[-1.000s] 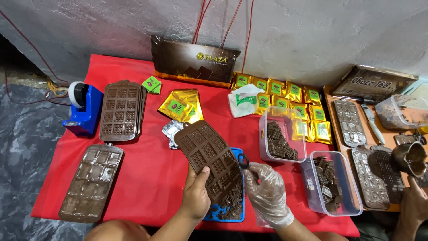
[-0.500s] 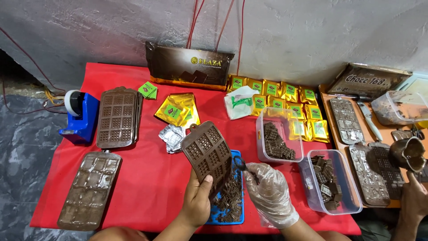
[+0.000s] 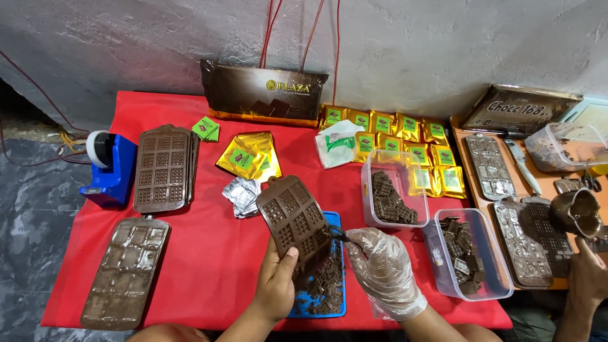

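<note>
Above the blue tray (image 3: 339,221), the left hand (image 3: 277,285) grips the tilted chocolate mould (image 3: 292,218) by its lower edge.

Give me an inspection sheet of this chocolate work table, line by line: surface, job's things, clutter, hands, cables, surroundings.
Surface: red cloth over the table, with an orange tray at its right end.
Job's things: brown chocolate mould, held tilted over a blue tray of chocolate pieces.
Clutter: two more moulds on the left, gold wrappers, foil scraps, two clear tubs of chocolate, blue tape dispenser.
Hands: left hand bare, gripping the mould; right hand in a clear glove, at the mould's edge. Another person's hand holds a metal cup at far right.
Cables: red wires run down the wall.
Surroundings: grey plastered wall.
</note>
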